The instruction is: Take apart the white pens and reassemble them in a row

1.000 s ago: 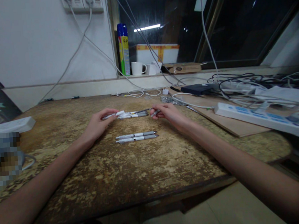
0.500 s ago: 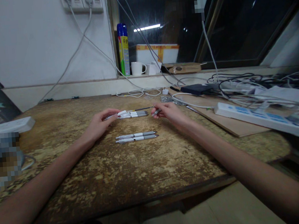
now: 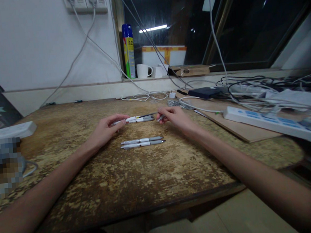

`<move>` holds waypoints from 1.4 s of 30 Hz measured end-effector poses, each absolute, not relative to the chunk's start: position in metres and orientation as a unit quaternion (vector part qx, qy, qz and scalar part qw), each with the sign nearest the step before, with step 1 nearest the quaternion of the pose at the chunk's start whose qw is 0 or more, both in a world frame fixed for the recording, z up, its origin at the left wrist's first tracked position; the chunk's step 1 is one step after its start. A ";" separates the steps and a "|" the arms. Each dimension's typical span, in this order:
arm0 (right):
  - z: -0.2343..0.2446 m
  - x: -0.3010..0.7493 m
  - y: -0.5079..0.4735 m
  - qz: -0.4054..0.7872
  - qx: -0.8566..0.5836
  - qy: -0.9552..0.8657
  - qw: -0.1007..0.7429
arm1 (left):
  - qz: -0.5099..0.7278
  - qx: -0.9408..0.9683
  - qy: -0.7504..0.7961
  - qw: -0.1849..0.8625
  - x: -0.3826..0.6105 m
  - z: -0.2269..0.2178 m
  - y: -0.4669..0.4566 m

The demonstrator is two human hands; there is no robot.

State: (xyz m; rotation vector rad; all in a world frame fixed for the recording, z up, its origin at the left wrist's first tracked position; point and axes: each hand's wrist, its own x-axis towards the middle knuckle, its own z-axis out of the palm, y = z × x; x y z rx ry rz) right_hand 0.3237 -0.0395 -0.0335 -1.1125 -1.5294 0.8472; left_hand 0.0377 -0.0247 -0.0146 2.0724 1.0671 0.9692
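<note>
My left hand (image 3: 108,128) pinches a white pen barrel (image 3: 131,119), tilted slightly, over a row of pens. From my right hand (image 3: 172,116) a thin dark pen refill (image 3: 148,115) stretches left, its far end at the barrel's opening; whether it has entered I cannot tell. A small grey pen part (image 3: 161,118) sits in the curled fingers of that same hand. Beneath the refill lie several white and grey pens (image 3: 145,120), partly hidden by my left hand. Closer to me, two more white and grey pens (image 3: 144,144) lie side by side on the worn wooden table (image 3: 104,181).
A small clear bag (image 3: 174,103) lies behind my right hand. To the right are a brown board (image 3: 242,129), a white power strip (image 3: 274,123) and tangled cables. A spray can (image 3: 129,52) and a white mug (image 3: 142,71) stand on the windowsill.
The white barrel has moved a little right and down in my left hand, and my right hand slightly left. Less of the refill shows between them. The pens on the table stay put.
</note>
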 end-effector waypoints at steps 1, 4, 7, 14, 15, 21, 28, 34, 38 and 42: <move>-0.033 0.322 -0.041 0.335 -0.455 -0.655 0.502 | 0.364 0.782 0.403 0.306 0.038 -0.014 -0.025; -0.030 0.316 -0.046 0.292 -0.429 -0.706 0.481 | 0.366 0.781 0.401 0.308 0.040 -0.013 -0.028; -0.027 0.311 -0.050 0.274 -0.418 -0.724 0.475 | 0.376 0.783 0.392 0.303 0.042 -0.012 -0.030; -0.028 0.310 -0.049 0.274 -0.406 -0.731 0.476 | 0.374 0.786 0.405 0.281 0.045 -0.010 -0.036; -0.028 0.310 -0.049 0.279 -0.403 -0.730 0.476 | 0.373 0.787 0.406 0.278 0.045 -0.010 -0.037; -0.027 0.307 -0.051 0.323 -0.403 -0.712 0.477 | 0.368 0.791 0.410 0.268 0.045 -0.007 -0.038; -0.031 0.310 -0.043 0.383 -0.402 -0.642 0.528 | 0.375 0.784 0.410 0.278 0.043 -0.011 -0.033; -0.029 0.314 -0.043 0.357 -0.411 -0.596 0.591 | 0.388 0.775 0.418 0.272 0.039 -0.015 -0.028; -0.026 0.312 -0.047 0.374 -0.400 -0.599 0.585 | 0.390 0.770 0.424 0.273 0.038 -0.015 -0.027; -0.026 0.311 -0.047 0.374 -0.397 -0.610 0.575 | 0.389 0.770 0.426 0.271 0.039 -0.014 -0.028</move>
